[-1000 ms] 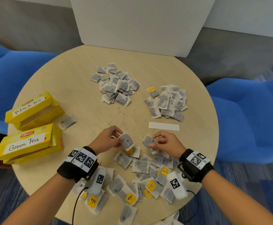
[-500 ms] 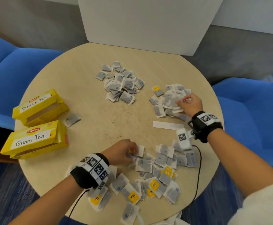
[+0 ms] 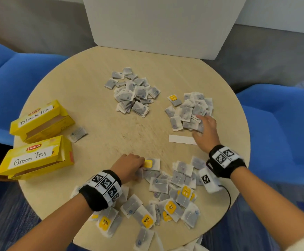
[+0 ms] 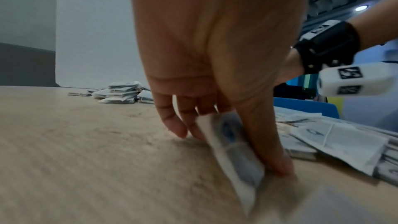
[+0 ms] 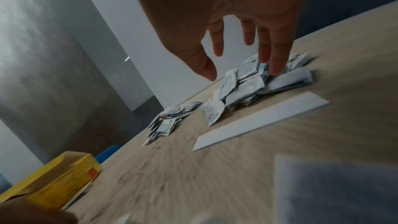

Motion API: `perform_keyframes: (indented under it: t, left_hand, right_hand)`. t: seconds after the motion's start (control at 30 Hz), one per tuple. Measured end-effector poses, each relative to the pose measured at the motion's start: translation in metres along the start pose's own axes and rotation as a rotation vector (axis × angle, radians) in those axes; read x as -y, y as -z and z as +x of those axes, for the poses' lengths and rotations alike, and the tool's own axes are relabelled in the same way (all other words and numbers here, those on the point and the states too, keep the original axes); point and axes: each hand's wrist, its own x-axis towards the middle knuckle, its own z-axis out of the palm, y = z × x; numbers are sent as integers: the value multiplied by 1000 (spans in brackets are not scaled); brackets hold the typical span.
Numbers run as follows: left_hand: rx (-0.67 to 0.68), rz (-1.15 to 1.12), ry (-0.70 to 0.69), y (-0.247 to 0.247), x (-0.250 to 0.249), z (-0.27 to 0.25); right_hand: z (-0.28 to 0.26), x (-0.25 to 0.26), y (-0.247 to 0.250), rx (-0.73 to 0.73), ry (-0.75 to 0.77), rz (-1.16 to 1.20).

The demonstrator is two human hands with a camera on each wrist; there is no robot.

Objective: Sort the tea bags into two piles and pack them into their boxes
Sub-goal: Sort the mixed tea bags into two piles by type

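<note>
Round table (image 3: 93, 91): unsorted tea bags (image 3: 165, 183) at near edge. Left hand (image 3: 129, 166) pinches one bag (image 4: 232, 142) to sort. Right hand (image 3: 206, 131), fingers spread, empty, by far-right pile (image 3: 191, 109). Boxes (image 3: 37, 156) at left edge, ready for packing.

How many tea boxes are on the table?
2: the Black Tea box at the table's left edge, and the Green Tea box just nearer the person. Both lie open.

Two yellow boxes stand on the tabletop (image 3: 97, 124): the Black Tea box (image 3: 39, 120) and the Green Tea box (image 3: 33, 158). Three heaps of tea bags lie there: a far-middle pile (image 3: 132, 93), a far-right pile (image 3: 190, 110) and a near unsorted spread (image 3: 165, 192); the bags are too many to count. One lone tea bag (image 3: 78, 134) and one white paper strip (image 3: 182, 139) lie apart. Two blue chairs flank it, the left chair (image 3: 6, 78) and the right chair (image 3: 281, 127).
</note>
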Motion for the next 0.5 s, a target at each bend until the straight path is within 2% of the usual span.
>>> perform_keyframes:
  t: [0.17,0.3,0.5]
  left_hand:
    - [36,-351,-184,18,-18,-4]
    - [117,-235,-323,14,-52,4]
    - [56,-22,-360,-3,-64,11]
  right_hand:
    - [-40,-16,-9,68,9,60]
    - [-59,-25,-16,104,-32,60]
    - [-70,-27,-11,83,-49,109]
